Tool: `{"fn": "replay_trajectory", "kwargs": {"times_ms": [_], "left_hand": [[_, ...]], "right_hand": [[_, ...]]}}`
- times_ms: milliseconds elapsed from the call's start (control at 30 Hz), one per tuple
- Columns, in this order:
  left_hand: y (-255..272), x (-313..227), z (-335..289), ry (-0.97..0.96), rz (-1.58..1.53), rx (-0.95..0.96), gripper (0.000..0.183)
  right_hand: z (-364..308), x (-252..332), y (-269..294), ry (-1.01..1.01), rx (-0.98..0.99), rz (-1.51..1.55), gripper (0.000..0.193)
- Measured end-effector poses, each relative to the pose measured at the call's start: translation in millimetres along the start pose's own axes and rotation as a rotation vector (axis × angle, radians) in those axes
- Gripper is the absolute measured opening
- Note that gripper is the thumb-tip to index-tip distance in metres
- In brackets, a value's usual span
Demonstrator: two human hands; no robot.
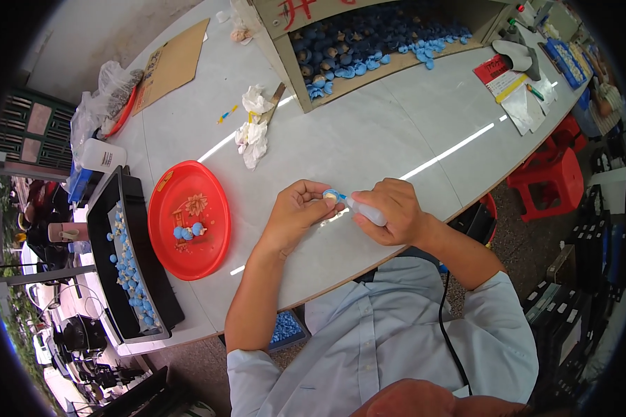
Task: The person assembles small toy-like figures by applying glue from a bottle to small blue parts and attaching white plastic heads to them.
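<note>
My left hand (298, 214) pinches a small blue-and-cream rounded piece (332, 195) between thumb and fingertips above the grey-white table (341, 149). Wrapped in my right hand (398, 212) is a translucent white squeeze bottle (370, 210), tilted so that its narrow blue tip meets or nearly meets the piece; the exact contact is too small to tell. To the left of my left hand lies a red round plastic tray (188, 259) with a few blue-and-cream pieces (189, 231) in its middle.
A long black bin (165, 299) holding many blue pieces stands left of the tray. At the back, an open-fronted box (289, 66) is full of blue pieces. Crumpled tissues (252, 142), cardboard (170, 66), a white bottle (103, 156) and papers (518, 104) lie around. Red stools (553, 181) stand right.
</note>
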State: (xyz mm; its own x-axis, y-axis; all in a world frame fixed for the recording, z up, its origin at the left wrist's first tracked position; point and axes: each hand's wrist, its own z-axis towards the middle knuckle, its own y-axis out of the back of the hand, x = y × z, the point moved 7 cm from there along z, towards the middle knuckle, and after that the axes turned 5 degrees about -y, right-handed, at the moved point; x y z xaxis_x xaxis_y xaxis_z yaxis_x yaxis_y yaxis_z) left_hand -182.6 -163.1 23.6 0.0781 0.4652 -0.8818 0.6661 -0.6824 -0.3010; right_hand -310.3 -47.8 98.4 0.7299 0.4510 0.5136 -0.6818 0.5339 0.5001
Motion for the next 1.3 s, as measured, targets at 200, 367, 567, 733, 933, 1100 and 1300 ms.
{"fn": "replay_trajectory", "kwargs": {"times_ms": [200, 367, 567, 733, 933, 1100, 1300], "left_hand": [[0.1, 0.5, -0.9, 0.011, 0.0, -0.013, 0.023], [0.7, 0.9, -0.1, 0.007, 0.009, -0.009, 0.023], [0.6, 0.5, 0.5, -0.002, 0.012, -0.008, 0.023], [1.0, 0.6, 1.0, -0.004, 0.001, -0.016, 0.022], [0.9, -0.2, 1.1, -0.006, -0.001, -0.018, 0.026], [1.2, -0.9, 0.6, -0.002, -0.013, -0.001, 0.031], [-0.7, -4.5, 2.5, -0.199, -0.067, 0.006, 0.033]], "right_hand": [[-3.0, -1.0, -0.7, 0.001, -0.003, -0.012, 0.034], [-4.2, -1.9, -1.7, 0.006, -0.016, -0.02, 0.033], [-4.6, -1.6, -1.0, 0.006, -0.014, -0.02, 0.032], [-3.3, -1.8, 4.0, -0.01, -0.033, 0.011, 0.032], [-4.3, -3.9, -0.9, -0.006, -0.033, -0.006, 0.033], [-3.7, -4.2, 4.5, -0.021, -0.052, 0.047, 0.032], [-8.2, -17.8, 16.2, -0.206, -0.146, 0.266, 0.025]]}}
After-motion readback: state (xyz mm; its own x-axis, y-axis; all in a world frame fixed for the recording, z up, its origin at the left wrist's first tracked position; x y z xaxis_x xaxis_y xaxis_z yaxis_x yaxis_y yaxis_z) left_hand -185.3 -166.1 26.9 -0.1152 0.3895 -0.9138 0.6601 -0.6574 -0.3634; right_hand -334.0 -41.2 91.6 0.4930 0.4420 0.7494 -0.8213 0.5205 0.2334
